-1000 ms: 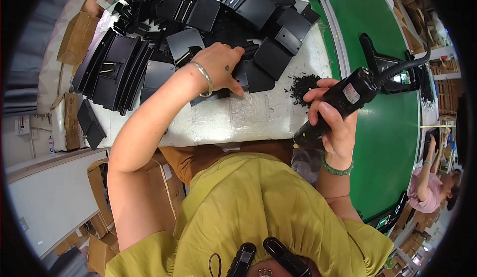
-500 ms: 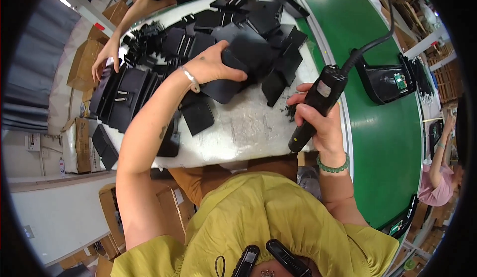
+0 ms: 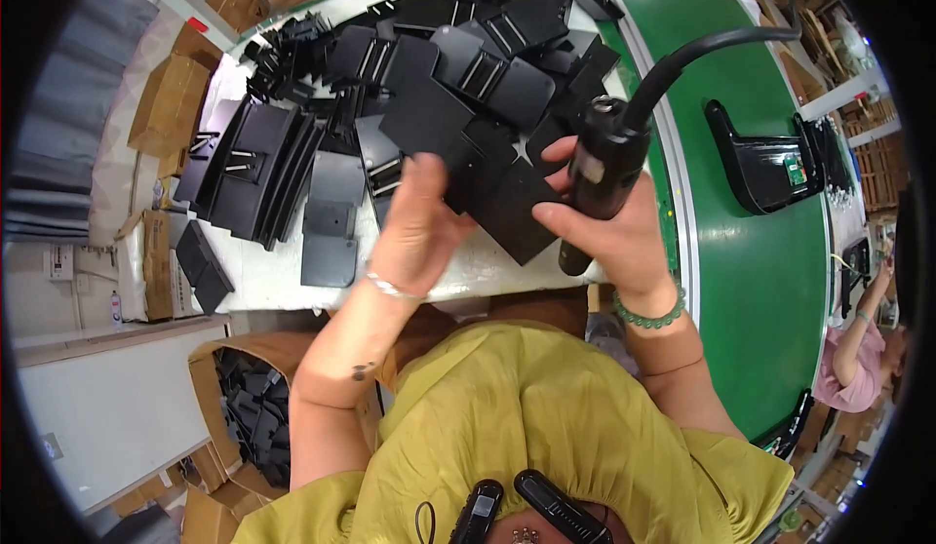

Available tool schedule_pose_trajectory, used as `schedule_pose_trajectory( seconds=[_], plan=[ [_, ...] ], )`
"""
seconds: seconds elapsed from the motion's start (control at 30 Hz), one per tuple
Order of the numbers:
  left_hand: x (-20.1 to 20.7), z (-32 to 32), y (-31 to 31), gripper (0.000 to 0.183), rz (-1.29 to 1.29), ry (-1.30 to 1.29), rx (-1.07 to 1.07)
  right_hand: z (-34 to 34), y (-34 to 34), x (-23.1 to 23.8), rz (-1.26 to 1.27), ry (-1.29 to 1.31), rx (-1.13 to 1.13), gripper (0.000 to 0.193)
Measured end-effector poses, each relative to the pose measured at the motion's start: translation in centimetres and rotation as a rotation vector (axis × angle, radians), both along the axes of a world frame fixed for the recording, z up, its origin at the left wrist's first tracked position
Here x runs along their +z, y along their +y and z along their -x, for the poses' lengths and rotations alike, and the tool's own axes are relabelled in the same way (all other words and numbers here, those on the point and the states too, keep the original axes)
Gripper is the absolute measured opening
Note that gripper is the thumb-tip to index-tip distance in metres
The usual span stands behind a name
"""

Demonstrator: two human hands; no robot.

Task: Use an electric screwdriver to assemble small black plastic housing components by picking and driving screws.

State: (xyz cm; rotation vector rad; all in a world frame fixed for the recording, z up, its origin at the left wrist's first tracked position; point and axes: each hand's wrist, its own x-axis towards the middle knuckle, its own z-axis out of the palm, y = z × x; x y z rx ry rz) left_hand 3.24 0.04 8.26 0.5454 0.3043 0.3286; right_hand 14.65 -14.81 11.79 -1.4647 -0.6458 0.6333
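Left hand (image 3: 429, 232): grips black panel (image 3: 525, 214).
Right hand (image 3: 620, 234): wrapped around black corded tool (image 3: 606, 159).
Second panel (image 3: 331, 217): nine o'clock from left hand.

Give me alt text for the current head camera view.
A person's left hand holds a black plate-shaped part while the right hand grips a black cylindrical corded tool, over a white table piled with similar black parts.

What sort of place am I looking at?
Probably a factory assembly area: the right hand holds a corded black tool, similar black panels lie piled on the table, and a green surface alongside, perhaps a conveyor, carries a black housing with a circuit board.
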Motion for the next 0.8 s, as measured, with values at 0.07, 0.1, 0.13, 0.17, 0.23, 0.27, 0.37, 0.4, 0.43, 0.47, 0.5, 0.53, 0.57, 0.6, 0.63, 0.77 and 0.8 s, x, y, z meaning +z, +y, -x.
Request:
schedule_pose_trajectory(
  seconds=[0.07, 0.1, 0.13, 0.17, 0.23, 0.27, 0.37, 0.4, 0.43, 0.47, 0.5, 0.53, 0.57, 0.6, 0.63, 0.77, 0.8],
  plan=[
    [-0.7, 1.8, 1.4, 0.061, -0.303, 0.091, 0.13, -1.1, -0.7, -0.6, 0.065, 0.065, 0.08, 0.043],
    [-0.4, 2.2, 1.4, 0.065, -0.606, 0.158, 0.275, -1.6, -1.0, -1.0, 0.09, 0.06, 0.127, 0.041],
    [0.3, 2.4, 1.4, 0.067, -1.111, 0.216, 0.436, -1.8, -1.1, -1.3, 0.093, 0.097, 0.166, 0.04],
    [1.8, 2.5, 1.0, 0.069, -1.618, 0.269, 0.585, -1.5, -1.4, -1.4, 0.112, 0.114, 0.162, 0.04],
    [3.7, 2.1, 1.6, 0.061, -2.104, 0.114, 0.481, -1.3, -1.8, -1.4, 0.154, 0.118, 0.191, 0.04],
    [4.4, 1.7, 1.5, 0.061, -2.198, 0.101, 0.272, -1.5, -2.2, -2.1, 0.139, 0.056, 0.213, 0.04],
    [2.8, -0.5, 2.6, 0.046, -2.274, -0.016, -0.075, -2.0, -2.4, -1.7, 0.2, 0.094, 0.219, 0.051],
    [2.3, -1.2, 3.3, 0.037, -2.05, 0.033, -0.278, -2.1, -2.3, -1.5, 0.145, 0.165, 0.205, 0.05],
    [2.0, -1.7, 3.5, 0.029, -1.817, 0.079, -0.463, -2.4, -2.4, -1.6, 0.119, 0.131, 0.193, 0.047],
    [0.9, -2.0, 3.8, 0.025, -1.758, 0.051, -0.288, -2.9, -2.2, -1.8, 0.115, 0.073, 0.139, 0.046],
    [0.1, -2.2, 4.0, 0.022, -1.692, 0.028, -0.115, -3.2, -2.1, -1.8, 0.111, 0.016, 0.088, 0.044],
    [-0.2, -1.9, 4.4, 0.017, -1.624, 0.12, 0.018, -3.3, -2.0, -1.2, 0.068, 0.092, 0.032, 0.042],
    [-0.2, -1.4, 4.6, 0.017, -1.524, 0.241, 0.123, -3.6, -2.4, -1.0, 0.015, 0.066, -0.046, 0.04],
    [0.4, -1.0, 4.8, 0.017, -1.509, 0.335, 0.138, -4.0, -3.4, -1.0, -0.075, 0.054, -0.132, 0.039],
    [0.8, -0.7, 4.8, 0.017, -1.493, 0.43, 0.154, -4.0, -4.3, -1.0, -0.164, 0.04, -0.215, 0.039],
    [-0.8, 1.8, 2.2, 0.014, -1.603, 0.454, 0.015, -3.8, -4.6, -0.9, -0.485, 0.038, -0.198, 0.035],
    [-1.8, 2.1, 1.4, 0.014, -1.6, 0.464, -0.012, -3.8, -4.1, -1.1, -0.564, 0.001, -0.198, 0.035]
  ],
)
